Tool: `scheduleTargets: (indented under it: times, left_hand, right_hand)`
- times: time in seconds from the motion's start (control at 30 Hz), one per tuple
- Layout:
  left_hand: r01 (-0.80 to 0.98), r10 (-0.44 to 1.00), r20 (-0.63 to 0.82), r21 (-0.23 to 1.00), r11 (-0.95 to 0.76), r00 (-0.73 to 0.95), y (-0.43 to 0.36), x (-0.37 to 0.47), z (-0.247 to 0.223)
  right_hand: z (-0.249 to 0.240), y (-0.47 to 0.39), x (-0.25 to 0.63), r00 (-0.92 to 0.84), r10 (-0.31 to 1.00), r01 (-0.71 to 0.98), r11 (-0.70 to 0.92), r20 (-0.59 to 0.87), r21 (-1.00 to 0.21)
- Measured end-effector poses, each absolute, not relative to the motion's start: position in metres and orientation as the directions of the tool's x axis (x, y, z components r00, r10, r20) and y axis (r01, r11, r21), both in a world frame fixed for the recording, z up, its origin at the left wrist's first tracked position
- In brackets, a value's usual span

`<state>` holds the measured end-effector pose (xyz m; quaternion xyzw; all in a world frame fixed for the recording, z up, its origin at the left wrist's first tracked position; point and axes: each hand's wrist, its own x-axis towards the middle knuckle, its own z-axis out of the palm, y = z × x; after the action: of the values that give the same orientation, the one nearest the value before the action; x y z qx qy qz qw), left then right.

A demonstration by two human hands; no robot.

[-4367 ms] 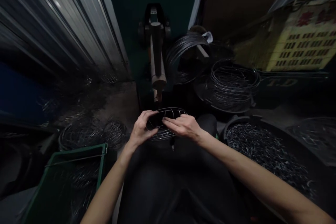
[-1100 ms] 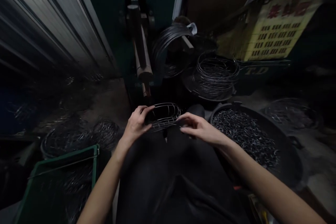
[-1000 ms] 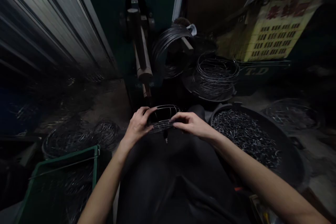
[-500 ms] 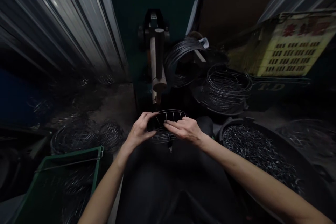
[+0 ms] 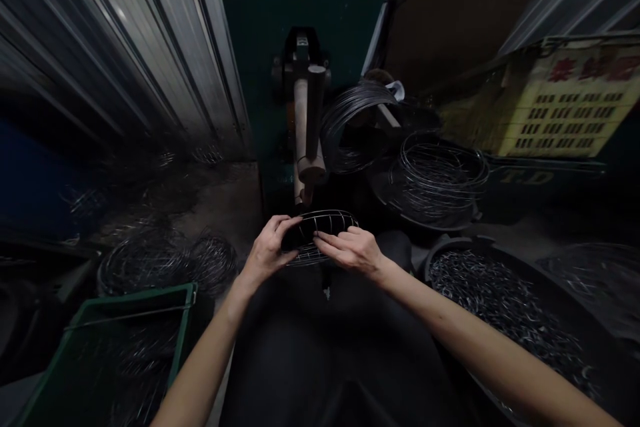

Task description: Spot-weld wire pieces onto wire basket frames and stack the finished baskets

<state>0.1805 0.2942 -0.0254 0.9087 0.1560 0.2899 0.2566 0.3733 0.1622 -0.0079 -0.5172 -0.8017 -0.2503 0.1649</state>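
Observation:
A round wire basket [image 5: 327,219] of thin metal rings and short cross wires is held between both hands, just in front of the machine's electrode arms [image 5: 306,180]. My left hand [image 5: 270,243] grips its left side, thumb below and fingers on the upper rim. My right hand [image 5: 353,248] is closed at the right side, with the index finger stretched to a cross wire inside the frame. The fingertips of the right hand are partly hidden, so a small piece pinched there cannot be made out.
The green machine [image 5: 300,7] stands ahead. A wire coil [image 5: 357,107] and a basin of wire rings [image 5: 440,173] lie to its right, below a yellow crate [image 5: 575,107]. A tub of short bent wires [image 5: 505,307] is at right, a green crate [image 5: 190,300] at left.
The view has shifted slightly, so the machine and surroundings sit a little lower and further right. Both hands keep their grip on the wire basket, which is tilted slightly differently.

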Motion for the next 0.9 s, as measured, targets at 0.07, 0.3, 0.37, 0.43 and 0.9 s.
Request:
scheduleTargets:
  times: [0.07, 0.3, 0.37, 0.43, 0.9]
  left_hand:
    - [0.142, 0.436, 0.456, 0.547, -0.825, 0.776, 0.297, 0.182, -0.026]
    - [0.154, 0.448, 0.473, 0.538, -0.829, 0.758, 0.307, 0.184, -0.028]
    - [0.160, 0.450, 0.475, 0.533, -0.831, 0.757, 0.309, 0.184, -0.028]
    - [0.162, 0.450, 0.480, 0.528, -0.833, 0.753, 0.311, 0.185, -0.029]
    - [0.154, 0.406, 0.503, 0.468, -0.870, 0.764, 0.327, 0.188, -0.030]
  right_hand:
    - [-0.009, 0.165, 0.374, -0.408, 0.756, 0.913, 0.340, 0.512, 0.225]
    - [-0.011, 0.177, 0.379, -0.441, 0.721, 0.897, 0.337, 0.534, 0.285]
    - [-0.010, 0.180, 0.381, -0.428, 0.746, 0.904, 0.352, 0.511, 0.243]
    - [-0.008, 0.182, 0.382, -0.421, 0.762, 0.907, 0.360, 0.492, 0.219]
    - [-0.017, 0.194, 0.384, -0.371, 0.804, 0.928, 0.339, 0.464, 0.153]
